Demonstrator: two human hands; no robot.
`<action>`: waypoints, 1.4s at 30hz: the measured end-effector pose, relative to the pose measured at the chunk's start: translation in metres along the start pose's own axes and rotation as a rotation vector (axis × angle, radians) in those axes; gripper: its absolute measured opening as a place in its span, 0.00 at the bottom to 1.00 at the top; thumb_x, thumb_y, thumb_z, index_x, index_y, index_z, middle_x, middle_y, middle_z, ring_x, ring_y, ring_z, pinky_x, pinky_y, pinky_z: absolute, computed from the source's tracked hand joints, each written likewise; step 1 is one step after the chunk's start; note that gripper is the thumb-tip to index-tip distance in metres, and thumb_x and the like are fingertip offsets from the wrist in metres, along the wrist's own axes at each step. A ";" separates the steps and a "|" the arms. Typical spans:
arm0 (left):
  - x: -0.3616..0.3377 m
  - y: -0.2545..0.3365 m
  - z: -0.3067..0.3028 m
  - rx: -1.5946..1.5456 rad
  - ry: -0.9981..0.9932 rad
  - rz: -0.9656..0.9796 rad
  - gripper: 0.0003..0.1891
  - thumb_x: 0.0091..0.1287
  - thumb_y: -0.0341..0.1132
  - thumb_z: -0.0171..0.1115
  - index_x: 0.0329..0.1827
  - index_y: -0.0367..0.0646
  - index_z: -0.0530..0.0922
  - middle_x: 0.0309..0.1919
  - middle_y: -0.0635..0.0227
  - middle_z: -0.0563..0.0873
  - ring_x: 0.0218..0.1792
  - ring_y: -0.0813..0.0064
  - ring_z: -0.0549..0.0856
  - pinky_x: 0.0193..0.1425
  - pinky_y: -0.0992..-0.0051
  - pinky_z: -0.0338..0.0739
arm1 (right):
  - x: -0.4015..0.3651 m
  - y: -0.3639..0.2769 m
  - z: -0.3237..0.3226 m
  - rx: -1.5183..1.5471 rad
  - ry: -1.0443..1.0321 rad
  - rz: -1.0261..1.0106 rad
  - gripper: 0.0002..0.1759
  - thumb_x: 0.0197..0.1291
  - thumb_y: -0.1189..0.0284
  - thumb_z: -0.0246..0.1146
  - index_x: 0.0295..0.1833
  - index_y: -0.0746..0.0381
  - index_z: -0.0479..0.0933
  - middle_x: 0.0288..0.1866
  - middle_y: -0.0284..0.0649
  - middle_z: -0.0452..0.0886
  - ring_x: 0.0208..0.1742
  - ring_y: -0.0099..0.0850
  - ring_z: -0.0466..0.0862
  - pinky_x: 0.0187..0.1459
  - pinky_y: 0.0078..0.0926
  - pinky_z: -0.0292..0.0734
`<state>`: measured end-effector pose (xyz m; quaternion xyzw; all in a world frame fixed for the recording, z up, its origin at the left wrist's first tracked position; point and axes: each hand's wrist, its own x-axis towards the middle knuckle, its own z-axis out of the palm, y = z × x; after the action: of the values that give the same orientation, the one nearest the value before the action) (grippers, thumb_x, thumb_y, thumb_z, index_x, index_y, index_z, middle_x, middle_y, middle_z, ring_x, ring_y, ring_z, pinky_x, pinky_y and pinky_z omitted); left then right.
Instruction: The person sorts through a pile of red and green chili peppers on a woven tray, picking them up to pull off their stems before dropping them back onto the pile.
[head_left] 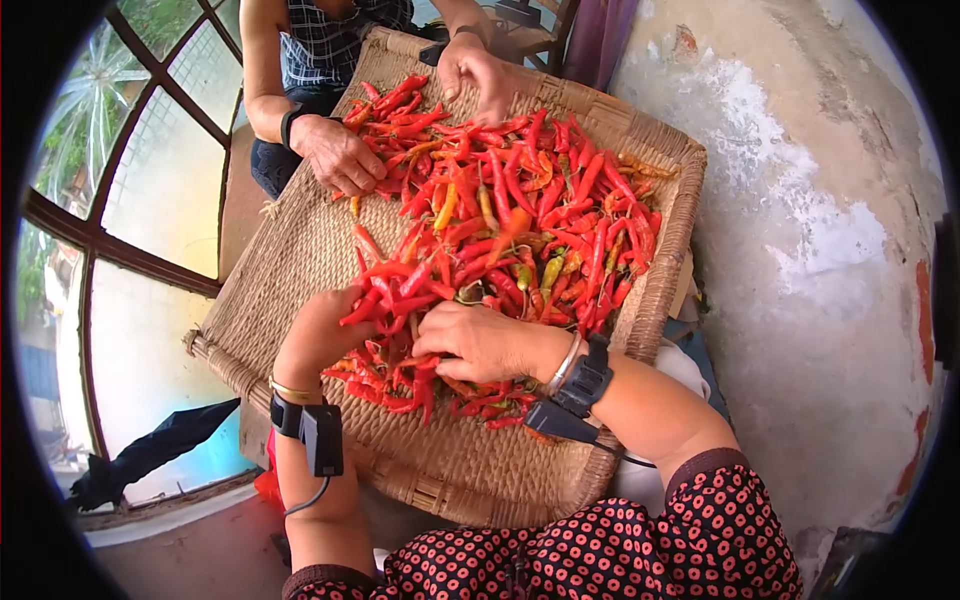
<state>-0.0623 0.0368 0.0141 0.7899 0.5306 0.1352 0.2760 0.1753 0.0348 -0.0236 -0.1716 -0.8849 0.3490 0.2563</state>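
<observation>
On woven tray [300, 250]: left hand [320, 335] clutching red chillies [520, 220]; right hand [480, 340] palm-down on them, grip unclear.

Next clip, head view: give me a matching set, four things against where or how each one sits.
Things:
1. left hand
2. right hand
3. co-worker's hands
4. woven tray

Places or states:
A. at the far edge of the chillies
B. underneath the whole pile
C. palm down, fingers spread on the pile
D. curled, fingers hidden, at the pile's near left edge

Pairs: 1-D, 2-C, 3-A, 4-B
</observation>
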 end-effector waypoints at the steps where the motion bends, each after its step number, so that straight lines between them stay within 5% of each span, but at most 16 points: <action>1: 0.001 0.002 -0.002 -0.032 0.034 -0.034 0.14 0.49 0.32 0.67 0.37 0.36 0.77 0.22 0.58 0.82 0.26 0.66 0.84 0.28 0.69 0.74 | 0.000 -0.003 0.001 -0.048 0.006 -0.073 0.13 0.50 0.72 0.62 0.43 0.63 0.76 0.37 0.42 0.76 0.43 0.41 0.75 0.50 0.35 0.69; 3: 0.000 0.014 -0.014 -0.246 -0.017 -0.278 0.15 0.52 0.29 0.65 0.42 0.35 0.78 0.21 0.59 0.82 0.20 0.73 0.83 0.24 0.74 0.74 | 0.000 -0.010 -0.002 -0.009 -0.056 -0.053 0.13 0.49 0.72 0.62 0.42 0.64 0.76 0.36 0.42 0.76 0.42 0.41 0.75 0.49 0.36 0.69; 7: -0.009 0.017 -0.031 -0.507 -0.035 -0.383 0.13 0.61 0.27 0.59 0.47 0.30 0.76 0.19 0.68 0.80 0.19 0.80 0.81 0.23 0.81 0.73 | -0.004 -0.024 -0.010 0.026 -0.152 0.013 0.12 0.47 0.73 0.62 0.40 0.62 0.76 0.34 0.42 0.77 0.41 0.41 0.76 0.46 0.37 0.71; 16: -0.022 0.013 -0.059 -0.786 0.041 -0.237 0.16 0.67 0.33 0.53 0.55 0.34 0.72 0.25 0.69 0.80 0.18 0.83 0.79 0.20 0.89 0.68 | 0.001 -0.029 -0.011 0.257 -0.145 0.035 0.12 0.49 0.74 0.58 0.41 0.64 0.76 0.34 0.45 0.77 0.40 0.43 0.77 0.45 0.36 0.72; 20: 0.001 -0.005 -0.042 -0.842 0.235 -0.240 0.20 0.67 0.34 0.53 0.60 0.36 0.68 0.37 0.63 0.81 0.25 0.80 0.81 0.28 0.87 0.72 | -0.001 -0.027 -0.002 0.305 -0.127 -0.028 0.12 0.49 0.74 0.58 0.41 0.65 0.76 0.33 0.46 0.77 0.39 0.43 0.78 0.43 0.36 0.72; 22: 0.018 0.003 -0.027 -0.888 0.697 -0.267 0.26 0.67 0.33 0.53 0.68 0.41 0.59 0.53 0.56 0.74 0.33 0.79 0.80 0.35 0.82 0.75 | -0.001 -0.028 -0.002 0.316 -0.135 -0.015 0.12 0.49 0.75 0.58 0.41 0.65 0.76 0.33 0.46 0.77 0.38 0.43 0.78 0.43 0.36 0.73; 23: 0.021 -0.009 -0.021 -0.653 0.618 -0.290 0.32 0.66 0.31 0.54 0.71 0.44 0.50 0.62 0.54 0.64 0.35 0.79 0.80 0.34 0.81 0.75 | 0.000 -0.028 -0.003 0.312 -0.125 -0.004 0.12 0.49 0.75 0.58 0.41 0.64 0.76 0.33 0.45 0.77 0.38 0.42 0.78 0.43 0.35 0.73; 24: 0.020 -0.016 -0.011 -0.392 0.583 -0.254 0.30 0.64 0.30 0.56 0.69 0.41 0.57 0.55 0.56 0.73 0.34 0.81 0.79 0.34 0.83 0.74 | 0.001 -0.029 -0.006 0.305 -0.125 -0.009 0.12 0.49 0.75 0.58 0.41 0.64 0.76 0.33 0.45 0.77 0.38 0.42 0.78 0.43 0.35 0.73; 28: 0.010 0.036 0.003 -0.656 0.039 -0.137 0.16 0.63 0.24 0.55 0.55 0.38 0.74 0.35 0.72 0.81 0.31 0.85 0.77 0.35 0.84 0.74 | 0.003 -0.036 -0.021 0.396 -0.008 0.095 0.12 0.52 0.78 0.57 0.44 0.64 0.76 0.36 0.42 0.78 0.42 0.35 0.79 0.46 0.28 0.73; 30: 0.010 0.045 0.015 -0.694 -0.049 0.042 0.15 0.63 0.22 0.53 0.53 0.39 0.76 0.37 0.74 0.81 0.32 0.86 0.77 0.36 0.85 0.74 | 0.004 -0.037 -0.026 0.809 0.134 0.227 0.11 0.56 0.78 0.56 0.45 0.66 0.76 0.41 0.38 0.78 0.46 0.27 0.78 0.50 0.24 0.71; 31: 0.010 0.055 0.006 -0.680 -0.180 0.060 0.22 0.56 0.19 0.52 0.56 0.39 0.72 0.41 0.72 0.81 0.42 0.81 0.79 0.45 0.81 0.75 | 0.001 -0.037 -0.031 0.965 0.117 0.288 0.12 0.59 0.78 0.53 0.47 0.68 0.75 0.45 0.36 0.77 0.51 0.25 0.75 0.55 0.24 0.67; 35: 0.008 0.060 0.004 -0.832 -0.423 0.003 0.33 0.54 0.21 0.54 0.67 0.41 0.60 0.52 0.69 0.75 0.54 0.78 0.72 0.56 0.76 0.69 | 0.000 -0.034 -0.032 1.190 0.227 0.136 0.13 0.60 0.74 0.53 0.49 0.68 0.75 0.49 0.40 0.76 0.55 0.29 0.73 0.61 0.28 0.63; 38: 0.010 0.048 0.019 -0.980 -0.406 0.074 0.31 0.58 0.23 0.53 0.68 0.42 0.59 0.48 0.70 0.76 0.45 0.83 0.76 0.46 0.81 0.74 | -0.002 -0.024 -0.026 1.150 0.284 0.070 0.13 0.60 0.72 0.55 0.48 0.67 0.75 0.52 0.41 0.75 0.57 0.30 0.72 0.63 0.29 0.61; 39: 0.009 0.051 0.014 -0.974 -0.447 -0.031 0.29 0.61 0.26 0.52 0.68 0.42 0.59 0.42 0.72 0.77 0.34 0.87 0.77 0.37 0.83 0.74 | -0.003 -0.023 -0.026 1.172 0.315 0.115 0.13 0.57 0.76 0.56 0.49 0.64 0.75 0.51 0.44 0.76 0.58 0.35 0.73 0.63 0.34 0.62; 42: 0.009 0.045 0.019 -0.900 -0.420 -0.055 0.17 0.67 0.31 0.51 0.58 0.41 0.71 0.28 0.77 0.78 0.24 0.88 0.74 0.29 0.83 0.72 | 0.001 -0.030 -0.030 1.226 0.374 0.191 0.14 0.57 0.76 0.57 0.50 0.64 0.74 0.52 0.44 0.75 0.59 0.35 0.72 0.64 0.35 0.62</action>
<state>-0.0145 0.0265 0.0244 0.5882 0.3731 0.1816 0.6941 0.1882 0.0308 0.0167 -0.1302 -0.4465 0.7764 0.4253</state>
